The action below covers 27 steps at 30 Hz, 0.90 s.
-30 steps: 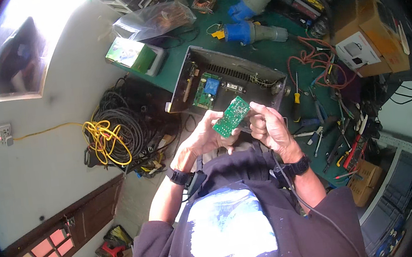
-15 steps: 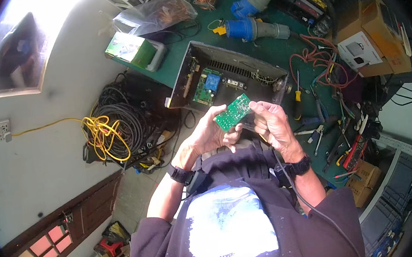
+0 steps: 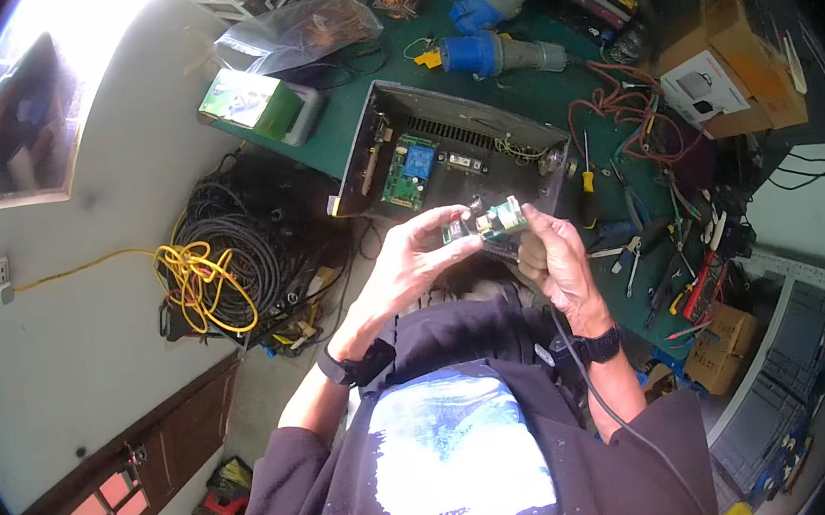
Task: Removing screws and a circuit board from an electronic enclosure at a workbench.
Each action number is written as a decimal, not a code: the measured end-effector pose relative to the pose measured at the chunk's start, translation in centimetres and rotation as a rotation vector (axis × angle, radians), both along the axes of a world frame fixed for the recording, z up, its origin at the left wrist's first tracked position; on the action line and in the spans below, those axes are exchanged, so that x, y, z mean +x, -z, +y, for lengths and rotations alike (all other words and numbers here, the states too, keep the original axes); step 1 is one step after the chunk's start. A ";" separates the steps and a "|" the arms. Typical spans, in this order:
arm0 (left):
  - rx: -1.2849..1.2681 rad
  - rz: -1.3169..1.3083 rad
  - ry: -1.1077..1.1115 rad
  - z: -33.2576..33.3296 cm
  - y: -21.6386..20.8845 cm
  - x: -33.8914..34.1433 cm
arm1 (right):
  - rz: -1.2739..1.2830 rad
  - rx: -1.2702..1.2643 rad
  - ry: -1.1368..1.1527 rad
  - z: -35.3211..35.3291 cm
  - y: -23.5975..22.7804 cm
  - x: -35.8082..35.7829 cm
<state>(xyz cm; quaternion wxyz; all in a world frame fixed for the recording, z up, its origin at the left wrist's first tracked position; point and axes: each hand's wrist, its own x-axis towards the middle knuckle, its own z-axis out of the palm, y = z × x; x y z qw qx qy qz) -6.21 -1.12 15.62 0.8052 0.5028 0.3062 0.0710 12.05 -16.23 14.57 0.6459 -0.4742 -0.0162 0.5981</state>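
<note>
The circuit board (image 3: 502, 219) is held at the near side of the open metal case (image 3: 463, 116), tilted, raised components showing. The left hand (image 3: 410, 255) is clamped on the board's left end; the right hand (image 3: 555, 255) pinches its right end. Handling: judged light and rigid, with fragile components. Grip by opposite edges only; apply no pressure to raised parts and do not flex.

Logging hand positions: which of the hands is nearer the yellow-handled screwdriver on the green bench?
The right hand, below and slightly left of the screwdriver in the picture; the left hand is farther left, at the circuit board's left end.
</note>
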 end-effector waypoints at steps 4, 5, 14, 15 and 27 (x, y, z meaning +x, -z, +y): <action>0.509 -0.069 0.078 0.5 -1.1 -1.1 | 0.085 -0.013 0.060 -0.6 -1.3 -1.8; 0.484 -0.074 0.115 0.8 -1.9 -1.3 | 0.045 -0.024 0.058 -0.6 -1.9 -2.4; 0.228 -0.176 0.176 2.0 -0.9 -5.1 | -0.103 -0.103 0.207 -2.1 -3.8 -8.6; 0.205 -0.186 0.192 2.0 -0.9 -5.3 | -0.122 -0.120 0.238 -2.4 -3.8 -9.2; 0.042 -0.241 0.401 -0.3 0.4 -5.5 | -0.232 -0.180 0.451 -8.1 -4.6 -15.3</action>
